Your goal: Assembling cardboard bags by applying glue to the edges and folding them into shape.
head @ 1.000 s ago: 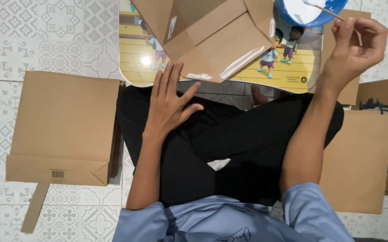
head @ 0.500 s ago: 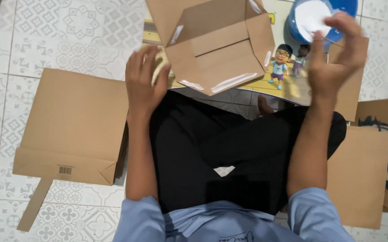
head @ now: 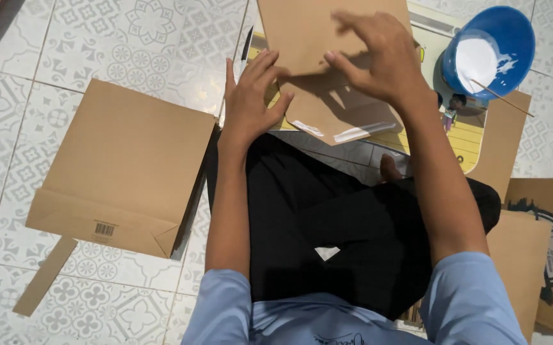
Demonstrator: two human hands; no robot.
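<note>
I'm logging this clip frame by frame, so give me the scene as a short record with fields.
Setting: person seated on patterned tile floor
Left hand: flat against the brown paper bag
Right hand: pressing on top of the same bag
Finished bag: lies flat at the person's left
Blue bowl: holds white paste and a thin stick

— Where is the folded cardboard piece [head: 327,70]?

— Ahead of the person's crossed legs [head: 353,223], lying on a picture board [head: 462,137] on the tiled floor [head: 53,57]. The left hand [head: 251,102] is on its left edge, the right hand [head: 379,57] on top of it.

— And to the sides?

— A flat paper bag [head: 123,166] lies left of the legs, a cardboard strip [head: 43,278] at its near-left corner. A bowl [head: 490,51] with a stick [head: 500,99] sits far right, on the board. More cardboard sheets [head: 519,268] lie right of the legs.
</note>
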